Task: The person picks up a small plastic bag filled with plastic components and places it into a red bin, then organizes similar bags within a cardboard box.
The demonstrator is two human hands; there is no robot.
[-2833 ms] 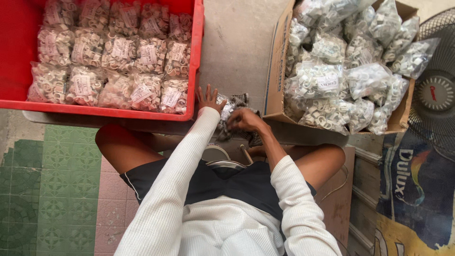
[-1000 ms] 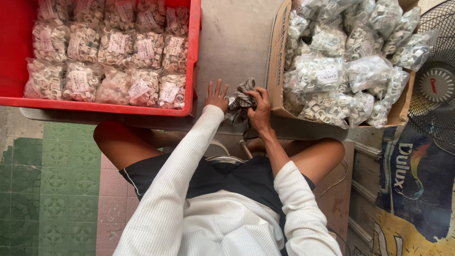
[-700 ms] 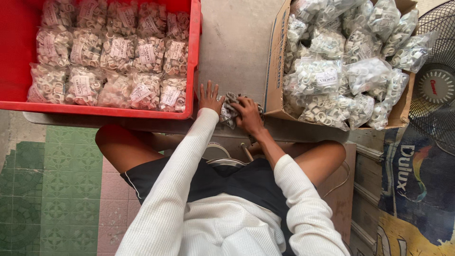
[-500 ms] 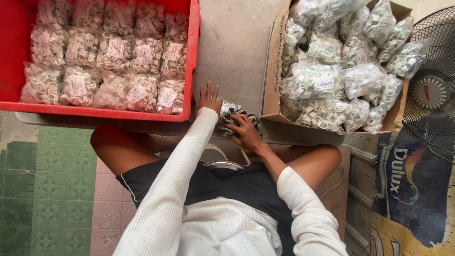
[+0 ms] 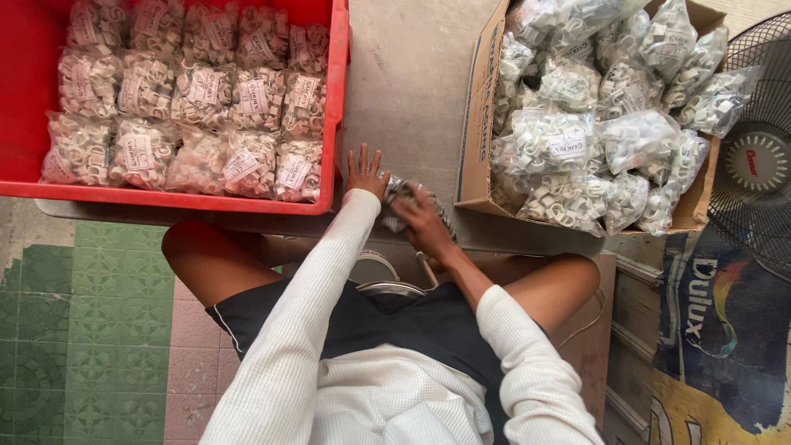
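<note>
Clear bag (image 5: 401, 196), one, seemingly under both: left hand (image 5: 366, 171), right hand (image 5: 422, 224).

The right hand (image 5: 424, 224) covers most of the small bag (image 5: 401, 194), so its contents cannot be told, while the red crate (image 5: 339, 107), the cardboard box (image 5: 475, 124) and the fan (image 5: 754, 156) run past the frame's edges.
</note>
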